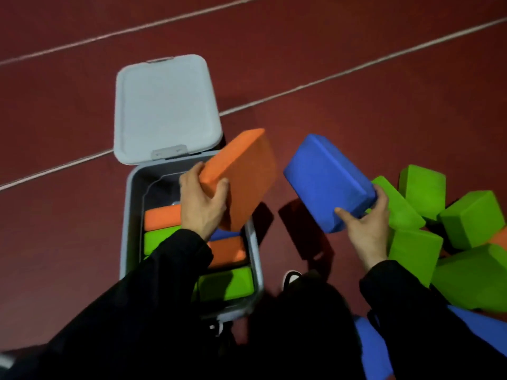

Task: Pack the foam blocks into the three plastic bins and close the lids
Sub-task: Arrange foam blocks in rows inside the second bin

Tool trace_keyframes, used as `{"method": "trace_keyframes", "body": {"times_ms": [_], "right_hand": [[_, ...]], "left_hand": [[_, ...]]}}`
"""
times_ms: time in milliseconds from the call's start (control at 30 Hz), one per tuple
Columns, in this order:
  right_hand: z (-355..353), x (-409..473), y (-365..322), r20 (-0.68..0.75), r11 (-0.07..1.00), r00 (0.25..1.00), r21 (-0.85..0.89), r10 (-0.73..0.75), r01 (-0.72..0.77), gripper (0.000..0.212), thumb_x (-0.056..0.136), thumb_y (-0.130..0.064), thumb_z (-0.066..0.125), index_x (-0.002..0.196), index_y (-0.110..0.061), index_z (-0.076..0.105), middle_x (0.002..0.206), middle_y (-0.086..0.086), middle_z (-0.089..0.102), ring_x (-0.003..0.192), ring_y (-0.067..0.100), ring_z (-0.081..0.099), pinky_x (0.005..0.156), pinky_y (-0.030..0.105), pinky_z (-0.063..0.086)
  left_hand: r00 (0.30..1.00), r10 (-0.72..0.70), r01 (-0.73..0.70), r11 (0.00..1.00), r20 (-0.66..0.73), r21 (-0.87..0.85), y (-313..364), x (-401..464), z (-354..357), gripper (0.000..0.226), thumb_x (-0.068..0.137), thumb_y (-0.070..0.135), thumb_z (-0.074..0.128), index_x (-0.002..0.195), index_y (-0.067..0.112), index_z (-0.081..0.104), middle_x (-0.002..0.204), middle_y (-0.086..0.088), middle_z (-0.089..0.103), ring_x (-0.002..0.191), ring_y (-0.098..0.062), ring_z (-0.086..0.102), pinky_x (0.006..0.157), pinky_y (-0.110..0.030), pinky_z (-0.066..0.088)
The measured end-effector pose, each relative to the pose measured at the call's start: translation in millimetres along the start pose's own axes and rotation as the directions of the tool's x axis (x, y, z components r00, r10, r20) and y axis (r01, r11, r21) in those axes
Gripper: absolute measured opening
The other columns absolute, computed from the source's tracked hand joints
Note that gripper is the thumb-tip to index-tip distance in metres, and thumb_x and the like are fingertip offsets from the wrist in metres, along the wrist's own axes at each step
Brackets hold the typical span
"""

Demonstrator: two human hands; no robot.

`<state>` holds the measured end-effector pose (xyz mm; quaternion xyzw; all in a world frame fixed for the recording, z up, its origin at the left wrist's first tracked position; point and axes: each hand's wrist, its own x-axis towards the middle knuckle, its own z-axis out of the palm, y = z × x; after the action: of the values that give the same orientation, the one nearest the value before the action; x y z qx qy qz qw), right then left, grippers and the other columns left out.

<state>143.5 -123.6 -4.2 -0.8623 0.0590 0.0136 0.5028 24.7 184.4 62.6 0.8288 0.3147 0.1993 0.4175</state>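
A grey plastic bin (129,215) stands open on the floor, its lid (164,108) swung back on the far side. Orange, green and blue foam blocks lie packed inside it. My left hand (201,205) grips an orange foam block (241,174) by its near end, held tilted over the bin's right rim. My right hand (365,226) grips a blue foam block (326,179) by its near corner, in the air to the right of the bin. Only this one bin is in view.
A heap of loose green foam blocks (466,242) lies on the floor at the right, with orange and blue blocks (370,349) among them. The floor is dark red track with white lane lines (356,69). My dark sleeves and a shoe (292,277) fill the lower frame.
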Motion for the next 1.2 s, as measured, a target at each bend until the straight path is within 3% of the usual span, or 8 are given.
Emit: {"method": "trace_keyframes", "body": {"times_ms": [67,167,267,367,567,800,900,1200], "right_hand": [[-1.8,-4.8,-48.5,0.029,0.99,0.992,-0.063,-0.123,0.124,0.097,0.073,-0.019,0.088,0.152,-0.026,0.034,0.145,0.013,0.043,0.131,0.027,0.047,0.113,0.038,0.039],[10.5,-17.0,-121.0,0.091,0.952,0.962,-0.146,-0.258,0.269,0.095,0.076,-0.015,0.085,0.155,-0.027,0.032,0.146,0.016,0.039,0.13,0.03,0.047,0.103,0.023,0.033],[45.2,-29.9,-168.7,0.199,0.908,0.92,-0.187,-0.339,0.375,0.095,0.078,-0.018,0.083,0.155,-0.035,0.029,0.146,0.012,0.037,0.127,0.034,0.051,0.101,0.033,0.04],[94.0,-39.4,-193.4,0.327,0.855,0.857,-0.203,-0.399,0.476,0.092,0.082,-0.022,0.079,0.154,-0.043,0.026,0.143,0.004,0.034,0.121,0.036,0.056,0.097,0.042,0.047],[177.4,-40.8,-184.8,0.417,0.875,0.829,-0.139,-0.373,0.464,0.093,0.083,-0.017,0.078,0.155,-0.043,0.026,0.141,0.004,0.034,0.113,0.035,0.059,0.093,0.041,0.052],[200.4,-31.7,-148.1,0.517,0.599,0.679,-0.346,-0.521,0.723,0.09,0.08,-0.009,0.071,0.154,-0.039,0.029,0.145,0.009,0.03,0.123,0.037,0.048,0.078,0.046,0.056],[195.6,-15.6,-138.6,0.522,0.613,0.697,-0.36,-0.493,0.703,0.092,0.08,-0.011,0.073,0.154,-0.04,0.028,0.145,0.009,0.031,0.123,0.037,0.048,0.079,0.048,0.056],[199.6,-19.3,-133.1,0.545,0.65,0.705,-0.339,-0.454,0.681,0.09,0.079,-0.012,0.072,0.153,-0.041,0.03,0.144,0.007,0.032,0.122,0.033,0.048,0.081,0.043,0.054]], "left_hand": [[0.996,0.051,-0.05,0.999,-0.073,0.021,-2.2,6.1,-49.4,0.075,0.086,0.035,0.071,0.146,0.003,0.039,0.138,-0.018,0.044,0.131,-0.027,0.043,0.111,-0.024,0.028],[0.99,-0.004,0.015,0.997,-0.14,0.081,-19.5,17.5,-120.6,0.096,0.074,0.03,0.086,0.151,0.008,0.032,0.144,-0.014,0.042,0.132,-0.023,0.043,0.111,-0.023,0.029],[0.99,-0.055,0.076,0.983,-0.126,0.17,-46.5,31.0,-167.0,0.088,0.071,0.035,0.086,0.145,0.013,0.043,0.139,-0.011,0.052,0.127,-0.026,0.052,0.107,-0.035,0.04],[0.999,0.037,-0.041,0.926,0.017,0.375,-68.3,46.3,-179.0,0.083,0.072,0.051,0.072,0.14,0.013,0.046,0.131,-0.015,0.057,0.12,-0.035,0.054,0.101,-0.045,0.044],[0.967,0.053,-0.187,0.811,0.25,0.554,-95.0,85.9,-149.0,0.09,0.081,0.048,0.073,0.151,0.01,0.032,0.14,-0.019,0.044,0.124,-0.041,0.048,0.101,-0.054,0.04],[0.869,0.206,-0.48,0.566,0.449,0.67,-88.7,131.3,-91.9,0.094,0.085,0.049,0.059,0.157,0.007,0.017,0.145,-0.018,0.044,0.125,-0.039,0.048,0.101,-0.05,0.035],[0.831,0.26,-0.553,0.484,0.492,0.679,-90.8,135.5,-78.6,0.091,0.084,0.05,0.054,0.156,0.006,0.02,0.143,-0.017,0.046,0.121,-0.039,0.049,0.101,-0.049,0.035],[0.892,0.148,-0.432,0.554,0.427,0.711,-89.0,142.6,-99.6,0.093,0.088,0.052,0.058,0.156,0.005,0.015,0.145,-0.024,0.041,0.121,-0.045,0.048,0.095,-0.055,0.039]]}}
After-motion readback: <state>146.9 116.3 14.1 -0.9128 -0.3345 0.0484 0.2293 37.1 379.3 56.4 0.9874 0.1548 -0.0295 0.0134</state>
